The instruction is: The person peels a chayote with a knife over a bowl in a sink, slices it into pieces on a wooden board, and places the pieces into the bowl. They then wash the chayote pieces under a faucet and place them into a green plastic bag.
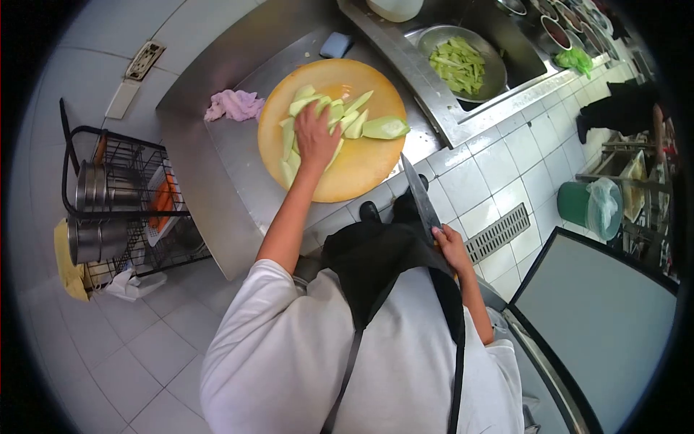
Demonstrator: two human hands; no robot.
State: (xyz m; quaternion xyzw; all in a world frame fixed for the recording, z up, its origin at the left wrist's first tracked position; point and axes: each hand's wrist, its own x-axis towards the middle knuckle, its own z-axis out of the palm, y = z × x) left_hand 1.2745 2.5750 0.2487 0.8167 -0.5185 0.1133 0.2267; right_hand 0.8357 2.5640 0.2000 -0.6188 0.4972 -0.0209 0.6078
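Note:
Pale green vegetable pieces (352, 121) lie on a round yellow cutting board (361, 170) on the steel counter. Over the pieces at the board's left-centre is my left hand (316, 137), fingers spread and touching them. A larger peeled chunk (386, 128) rests at the board's right edge. Off the board, at the lower right, my right hand (452, 249) is closed round the handle of a large knife (421, 194), its blade pointing up toward the board's edge.
A metal bowl of cut green pieces (457, 66) sits in the sink at the upper right. Left of the board is a pink cloth (234, 105); behind it, a blue sponge (335, 45). A pot rack (130, 210) stands left. Another person (622, 108) is far right.

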